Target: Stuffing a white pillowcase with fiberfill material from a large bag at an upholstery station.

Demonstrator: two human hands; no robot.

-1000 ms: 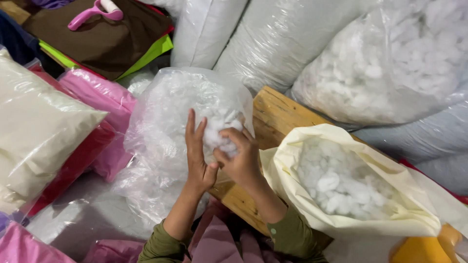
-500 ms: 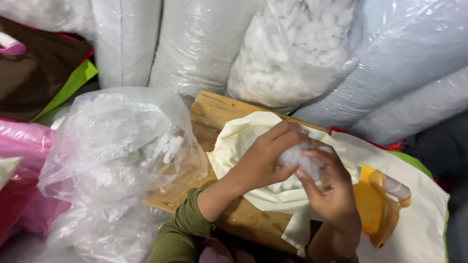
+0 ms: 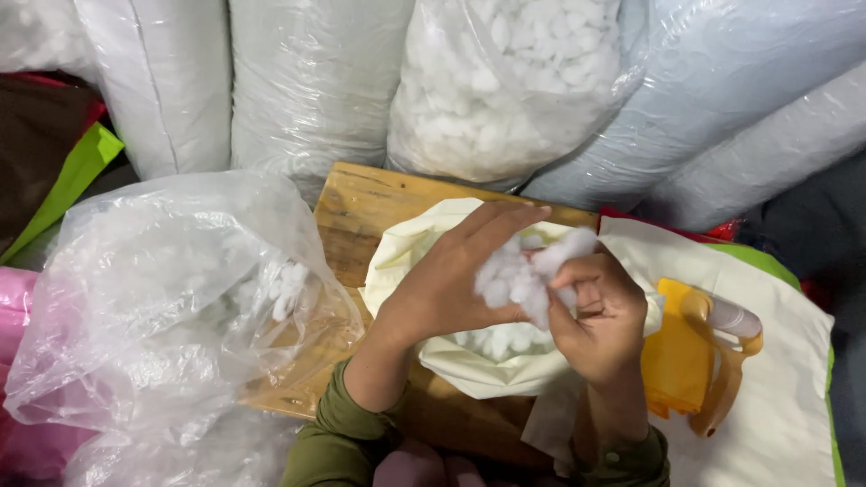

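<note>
A clump of white fibre filling [image 3: 523,275] is held between my two hands above the open mouth of a cream fabric cover [image 3: 410,257]. My left hand [image 3: 451,284] cups the clump from the left with its fingers stretched out. My right hand [image 3: 600,316] pinches the clump from the right. More white filling shows inside the cover below my hands. The cover lies on a wooden board [image 3: 361,203].
A clear plastic bag of filling [image 3: 171,298] sags at the left. Big plastic sacks of filling [image 3: 505,81] stand along the back. An orange lint roller [image 3: 713,361] lies on cream cloth [image 3: 785,397] at the right. Pink fabric [image 3: 13,298] is at the far left.
My hands took a clump out of the clear bag, carried it right and now pull it apart over the cream cover. The view has swung to the right.
</note>
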